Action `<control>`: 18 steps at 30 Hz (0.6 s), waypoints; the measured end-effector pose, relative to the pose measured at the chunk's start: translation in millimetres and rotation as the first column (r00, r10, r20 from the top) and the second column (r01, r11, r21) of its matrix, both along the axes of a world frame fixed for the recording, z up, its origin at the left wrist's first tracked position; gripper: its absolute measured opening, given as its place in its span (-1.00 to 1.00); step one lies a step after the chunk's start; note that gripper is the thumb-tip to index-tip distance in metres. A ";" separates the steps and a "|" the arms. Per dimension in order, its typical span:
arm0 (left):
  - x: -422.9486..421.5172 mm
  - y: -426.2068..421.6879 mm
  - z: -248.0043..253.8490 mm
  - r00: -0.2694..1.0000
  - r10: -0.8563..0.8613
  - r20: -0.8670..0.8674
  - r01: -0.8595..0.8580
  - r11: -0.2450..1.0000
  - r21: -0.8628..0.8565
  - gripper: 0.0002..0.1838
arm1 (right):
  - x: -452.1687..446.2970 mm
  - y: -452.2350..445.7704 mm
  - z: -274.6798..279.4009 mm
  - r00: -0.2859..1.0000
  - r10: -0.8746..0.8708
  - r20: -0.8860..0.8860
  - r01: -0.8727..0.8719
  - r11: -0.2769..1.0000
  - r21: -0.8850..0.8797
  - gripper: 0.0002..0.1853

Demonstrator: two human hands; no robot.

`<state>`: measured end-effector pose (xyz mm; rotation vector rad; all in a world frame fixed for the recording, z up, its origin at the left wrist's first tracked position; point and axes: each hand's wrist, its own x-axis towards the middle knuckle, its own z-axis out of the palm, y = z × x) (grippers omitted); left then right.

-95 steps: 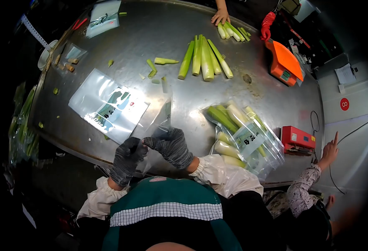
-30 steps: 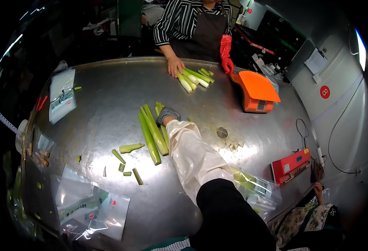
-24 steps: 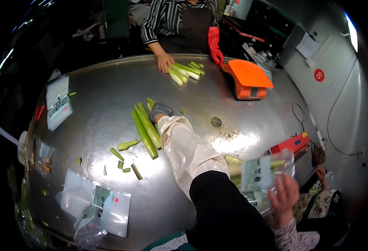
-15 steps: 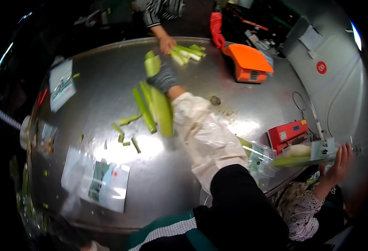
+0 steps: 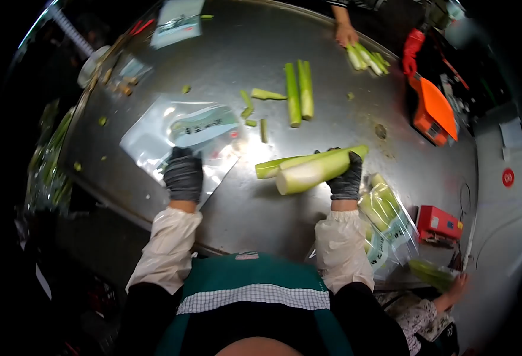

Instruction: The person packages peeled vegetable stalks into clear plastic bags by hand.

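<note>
My right hand (image 5: 347, 180), in a dark glove, is wrapped round thick green-and-white vegetable stalks (image 5: 308, 172), holding them slightly above the steel table (image 5: 243, 204). Their pale cut ends point left. My left hand (image 5: 183, 176), gloved too, is closed on the near edge of a clear printed plastic bag (image 5: 204, 127) that lies flat; its fingertips are partly hidden. Two slimmer green stalks (image 5: 293, 98) rest beyond, beside several small trimmings (image 5: 263, 130). Right of my right hand lie filled bags of stalks (image 5: 385, 207).
Across the table, a co-worker's hand (image 5: 346, 34) touches cut stalks (image 5: 367, 57). An orange scale (image 5: 433, 113) and a red sealing machine (image 5: 439, 223) stand at right. Another person's hand (image 5: 452, 292) holds a bagged stalk (image 5: 430, 273). More bags (image 5: 178, 22) lie far left.
My right hand has drawn the thick stalks back toward me and turned them crosswise. My left hand has come onto the plastic bag. The view has turned leftward and down.
</note>
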<state>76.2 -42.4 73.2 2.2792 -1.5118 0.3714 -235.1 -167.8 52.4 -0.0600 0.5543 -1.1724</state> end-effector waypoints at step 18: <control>-34.9 -29.6 62.4 0.976 0.071 -0.206 0.063 0.812 0.580 -0.58 | 69.2 -6.0 11.7 0.998 -0.048 0.035 0.044 0.995 0.091 -0.66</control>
